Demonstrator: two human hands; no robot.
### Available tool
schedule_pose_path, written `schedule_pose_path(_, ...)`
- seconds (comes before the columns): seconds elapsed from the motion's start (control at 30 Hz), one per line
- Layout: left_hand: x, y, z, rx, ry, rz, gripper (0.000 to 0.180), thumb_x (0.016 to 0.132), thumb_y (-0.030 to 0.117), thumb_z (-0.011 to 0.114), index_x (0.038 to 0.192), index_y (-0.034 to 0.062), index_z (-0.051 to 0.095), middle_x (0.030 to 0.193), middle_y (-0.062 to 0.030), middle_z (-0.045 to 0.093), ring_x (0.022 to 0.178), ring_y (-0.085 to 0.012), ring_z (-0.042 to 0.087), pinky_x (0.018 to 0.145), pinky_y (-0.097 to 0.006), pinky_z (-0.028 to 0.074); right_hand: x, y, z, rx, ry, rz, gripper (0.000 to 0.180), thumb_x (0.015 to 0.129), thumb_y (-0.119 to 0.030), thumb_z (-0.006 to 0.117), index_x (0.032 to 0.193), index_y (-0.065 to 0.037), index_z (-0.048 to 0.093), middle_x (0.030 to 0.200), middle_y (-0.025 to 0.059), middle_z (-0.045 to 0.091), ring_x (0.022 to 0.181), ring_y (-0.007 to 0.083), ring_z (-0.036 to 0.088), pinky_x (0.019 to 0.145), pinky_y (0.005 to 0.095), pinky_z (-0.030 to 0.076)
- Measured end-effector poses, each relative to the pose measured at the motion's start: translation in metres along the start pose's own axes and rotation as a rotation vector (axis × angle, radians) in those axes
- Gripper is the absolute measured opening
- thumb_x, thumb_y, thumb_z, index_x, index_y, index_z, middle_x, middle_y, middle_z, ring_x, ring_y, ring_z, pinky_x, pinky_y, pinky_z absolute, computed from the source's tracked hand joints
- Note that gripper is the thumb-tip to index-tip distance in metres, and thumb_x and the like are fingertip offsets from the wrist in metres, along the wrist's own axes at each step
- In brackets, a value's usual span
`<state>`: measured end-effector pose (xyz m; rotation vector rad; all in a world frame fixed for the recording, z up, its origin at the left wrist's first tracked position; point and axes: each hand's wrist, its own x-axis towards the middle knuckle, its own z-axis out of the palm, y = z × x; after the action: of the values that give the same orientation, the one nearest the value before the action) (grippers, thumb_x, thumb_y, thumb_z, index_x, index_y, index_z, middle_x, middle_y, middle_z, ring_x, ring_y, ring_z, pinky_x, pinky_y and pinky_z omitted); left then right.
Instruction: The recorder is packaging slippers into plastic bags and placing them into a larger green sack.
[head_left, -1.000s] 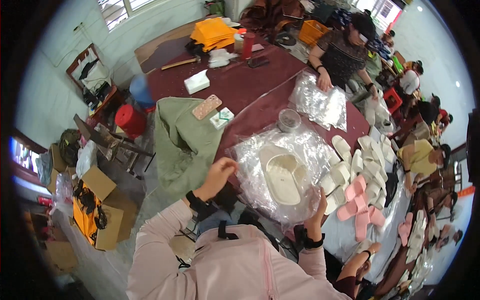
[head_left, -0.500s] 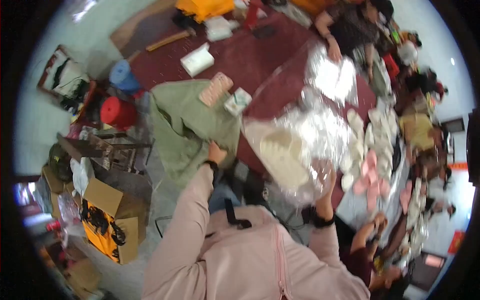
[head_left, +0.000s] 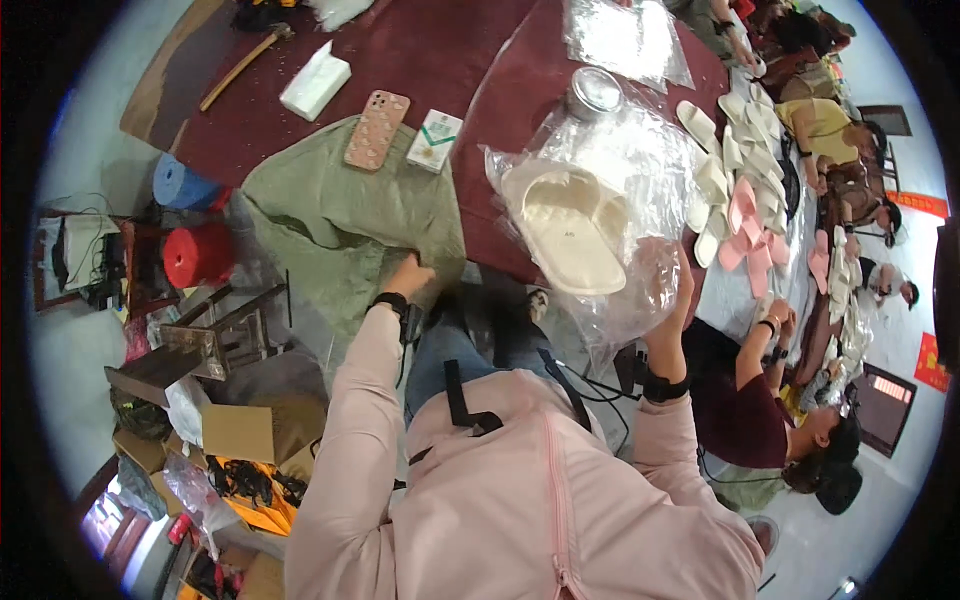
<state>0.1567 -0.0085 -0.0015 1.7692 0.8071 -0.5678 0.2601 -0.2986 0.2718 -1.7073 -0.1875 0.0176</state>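
At the maroon worktop's [head_left: 425,60] edge, the right hand [head_left: 674,312], grasping clear plastic [head_left: 652,275] against the cream slipper [head_left: 582,245], should hold it flat, while the left hand's [head_left: 405,276] grip by the green cloth [head_left: 350,215] is indeterminable.

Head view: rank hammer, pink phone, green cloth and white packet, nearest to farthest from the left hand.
1. Green cloth, right at the left hand.
2. Pink phone, ahead, by the cloth's far edge.
3. White packet, farther ahead, leftward.
4. Hammer, farthest left.
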Motion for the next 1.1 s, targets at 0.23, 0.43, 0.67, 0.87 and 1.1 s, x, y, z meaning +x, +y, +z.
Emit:
schedule_pose_path(0.23, -0.039, -0.042, 0.010, 1.024, -0.366, 0.131, 0.022, 0.073, 0.020, 0.054, 0.084, 0.0046, 0.065, 0.102, -0.0163, 0.060, 0.116, -0.0314, 0.041, 0.104, -0.057, 0.003, 0.004, -0.004, 0.048, 0.000, -0.411, 0.187, 0.026, 0.082, -0.019, 0.057, 0.098, 0.001, 0.054, 0.089, 0.0029, 0.055, 0.080, 0.0085, 0.050, 0.070, 0.0218, 0.042)
schedule_pose_path(0.43, -0.062, -0.190, -0.015, 0.724, -0.316, -0.143, 0.049, 0.083, 0.027, 0.046, 0.129, 0.0108, 0.039, 0.136, -0.0158, 0.033, 0.125, -0.0345, 0.029, 0.103, -0.042, 0.023, -0.005, 0.006, 0.152, 0.372, -0.752, 0.251, 0.020, 0.086, -0.006, 0.050, 0.105, 0.000, 0.052, 0.095, 0.0016, 0.056, 0.089, 0.0093, 0.050, 0.079, 0.0223, 0.040)
schedule_pose_path(0.67, -0.115, -0.149, -0.010, 1.377, -0.576, -0.191, 0.050, 0.090, 0.035, 0.034, 0.133, 0.0100, 0.032, 0.136, -0.0101, 0.032, 0.126, -0.0272, 0.028, 0.101, -0.049, 0.019, -0.019, 0.070, 0.239, 0.354, -0.812, 0.605, 0.031, 0.080, 0.001, 0.047, 0.109, -0.005, 0.050, 0.088, 0.0024, 0.056, 0.072, 0.0112, 0.054, 0.061, 0.0235, 0.044)
schedule_pose_path(0.87, -0.120, -0.242, 0.006, 0.771, -0.760, 0.116, 0.028, 0.089, 0.021, 0.038, 0.110, 0.0059, 0.047, 0.101, -0.0188, 0.059, 0.092, -0.0303, 0.059, 0.074, -0.045, 0.046, -0.056, 0.095, 0.291, 0.202, -0.961, 0.682, 0.029, 0.083, -0.001, 0.038, 0.109, -0.007, 0.050, 0.077, 0.0049, 0.052, 0.050, 0.0134, 0.047, 0.043, 0.0270, 0.038)
schedule_pose_path(1.1, -0.125, -0.109, 0.028, 0.248, -0.402, 0.239, 0.018, 0.084, 0.015, 0.044, 0.095, 0.0025, 0.048, 0.078, -0.0237, 0.059, 0.074, -0.0383, 0.059, 0.063, -0.045, 0.045, -0.047, 0.126, 0.276, -0.040, -0.851, 0.823, 0.024, 0.083, -0.004, 0.039, 0.106, -0.004, 0.050, 0.078, 0.0089, 0.054, 0.061, 0.0200, 0.053, 0.051, 0.0335, 0.041)
